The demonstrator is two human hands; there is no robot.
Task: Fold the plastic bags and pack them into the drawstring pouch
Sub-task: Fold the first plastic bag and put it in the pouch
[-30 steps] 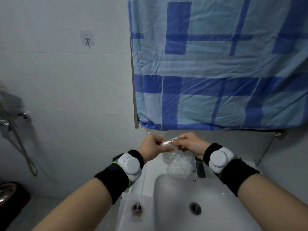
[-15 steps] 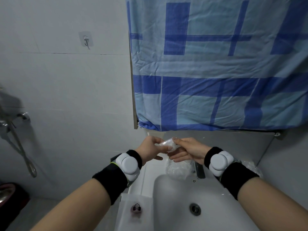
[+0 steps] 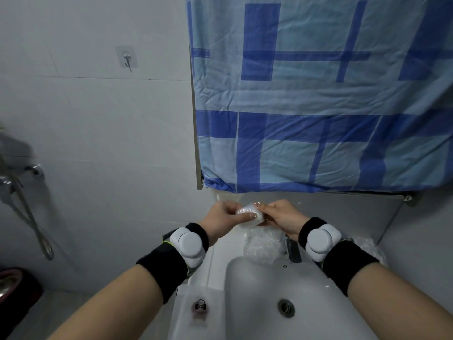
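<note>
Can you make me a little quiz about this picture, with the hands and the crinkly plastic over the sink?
1. True or false: both hands are pinching one small folded plastic bag.
2. What lies on the sink ledge beside the tap? A) a toothbrush B) a crumpled clear bag C) a sponge
3. Fill in: the checked cloth hanging above the sink is coloured ____.

Key: 1 true, the left hand and right hand both grip it. 2 B. 3 blue.
</note>
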